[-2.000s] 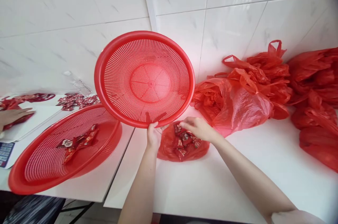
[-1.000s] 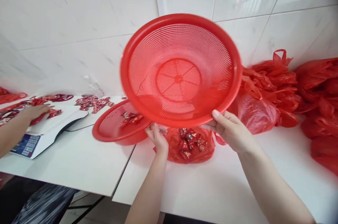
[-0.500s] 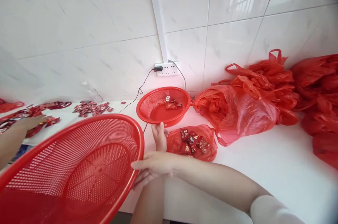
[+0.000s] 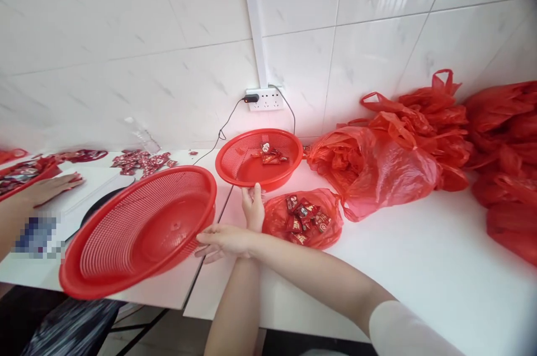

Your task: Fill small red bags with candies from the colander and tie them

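My right hand (image 4: 224, 241) crosses over my left forearm and grips the rim of a large empty red mesh basket (image 4: 138, 230), thumb on top and fingers underneath. The basket is tilted and hangs partly past the table's front edge. My left hand (image 4: 253, 205) points upward with its fingers stretched out, their tips at the front rim of a second red basket (image 4: 237, 163) that holds a few red wrapped candies (image 4: 268, 155). Just right of that hand lies an open red plastic bag of candies (image 4: 304, 216).
A heap of red plastic bags (image 4: 398, 149) fills the back right. Another person's hand (image 4: 52, 187) rests on a white scale (image 4: 84, 199) at the left, with loose red candies (image 4: 140, 160) behind it. A wall socket with a plugged cable (image 4: 262, 100) sits above the baskets.
The empty basket came down from in front of the wall to the left, passing from my left hand to my right. The basket with candies moved back toward the wall.
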`<state>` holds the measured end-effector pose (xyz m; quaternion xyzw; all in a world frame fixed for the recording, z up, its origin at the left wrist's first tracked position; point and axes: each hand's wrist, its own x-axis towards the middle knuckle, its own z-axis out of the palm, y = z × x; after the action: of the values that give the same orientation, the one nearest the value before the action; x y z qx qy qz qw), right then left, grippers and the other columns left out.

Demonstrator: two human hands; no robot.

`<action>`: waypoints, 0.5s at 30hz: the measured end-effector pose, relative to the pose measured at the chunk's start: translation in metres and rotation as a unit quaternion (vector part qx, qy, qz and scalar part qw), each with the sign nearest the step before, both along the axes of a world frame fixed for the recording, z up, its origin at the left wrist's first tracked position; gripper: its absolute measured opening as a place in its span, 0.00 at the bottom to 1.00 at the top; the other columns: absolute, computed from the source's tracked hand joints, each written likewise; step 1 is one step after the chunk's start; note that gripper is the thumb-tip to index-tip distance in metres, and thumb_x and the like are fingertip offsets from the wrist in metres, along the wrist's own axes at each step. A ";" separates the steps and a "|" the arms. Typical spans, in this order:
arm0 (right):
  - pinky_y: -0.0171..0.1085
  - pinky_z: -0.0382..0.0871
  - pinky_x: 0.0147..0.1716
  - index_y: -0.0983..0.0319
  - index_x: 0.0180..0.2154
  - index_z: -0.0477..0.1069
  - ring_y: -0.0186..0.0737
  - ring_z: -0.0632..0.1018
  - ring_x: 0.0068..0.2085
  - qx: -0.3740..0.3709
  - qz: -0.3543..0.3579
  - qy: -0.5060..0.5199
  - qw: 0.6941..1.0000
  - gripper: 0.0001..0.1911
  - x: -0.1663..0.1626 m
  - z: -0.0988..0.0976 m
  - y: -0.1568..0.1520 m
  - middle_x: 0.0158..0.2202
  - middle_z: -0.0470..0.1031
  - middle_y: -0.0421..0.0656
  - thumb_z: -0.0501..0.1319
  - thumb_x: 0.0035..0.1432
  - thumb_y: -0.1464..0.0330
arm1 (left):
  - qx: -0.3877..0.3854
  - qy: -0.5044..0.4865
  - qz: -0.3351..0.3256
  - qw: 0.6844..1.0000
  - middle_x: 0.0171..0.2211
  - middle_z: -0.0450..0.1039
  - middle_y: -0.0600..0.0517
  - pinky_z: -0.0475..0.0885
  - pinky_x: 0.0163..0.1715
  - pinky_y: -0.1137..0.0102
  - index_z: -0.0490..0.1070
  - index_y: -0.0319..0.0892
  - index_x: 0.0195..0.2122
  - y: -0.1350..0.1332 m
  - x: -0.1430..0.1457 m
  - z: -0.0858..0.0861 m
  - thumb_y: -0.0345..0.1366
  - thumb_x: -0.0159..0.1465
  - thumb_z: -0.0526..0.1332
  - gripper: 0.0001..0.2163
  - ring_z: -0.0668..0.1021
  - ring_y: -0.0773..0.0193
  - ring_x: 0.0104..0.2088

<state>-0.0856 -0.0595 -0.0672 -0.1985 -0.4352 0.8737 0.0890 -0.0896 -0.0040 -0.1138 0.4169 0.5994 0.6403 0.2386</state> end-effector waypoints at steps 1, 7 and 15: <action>0.37 0.72 0.42 0.63 0.38 0.69 0.39 0.79 0.44 0.048 -0.014 -0.004 0.999 0.10 0.012 0.004 -0.001 0.38 0.75 0.39 0.63 0.60 0.63 | -0.021 0.026 -0.003 0.999 0.34 0.73 0.49 0.71 0.38 0.68 0.65 0.44 0.41 -0.001 -0.002 0.003 0.52 0.64 0.55 0.16 0.77 0.62 0.34; 0.39 0.68 0.47 0.60 0.42 0.72 0.41 0.76 0.45 0.580 -0.159 -0.118 0.790 0.08 0.145 0.018 -0.004 0.42 0.76 0.44 0.56 0.64 0.66 | -0.283 0.295 -0.082 0.909 0.52 0.70 0.38 0.67 0.47 0.60 0.63 0.40 0.54 -0.034 -0.020 0.018 0.56 0.54 0.63 0.33 0.74 0.47 0.52; 0.44 0.70 0.34 0.67 0.57 0.61 0.55 0.76 0.42 0.641 -0.241 -0.604 0.408 0.27 0.247 -0.024 0.019 0.43 0.72 0.56 0.57 0.63 0.57 | -0.359 0.427 -0.049 0.829 0.47 0.74 0.40 0.68 0.37 0.65 0.59 0.40 0.59 -0.078 -0.007 0.015 0.45 0.59 0.61 0.29 0.77 0.50 0.44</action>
<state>0.1617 -0.0410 -0.0908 -0.6567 -0.7431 -0.0637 0.1116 -0.0962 -0.0824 -0.0992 0.5624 0.8079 0.1260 0.1229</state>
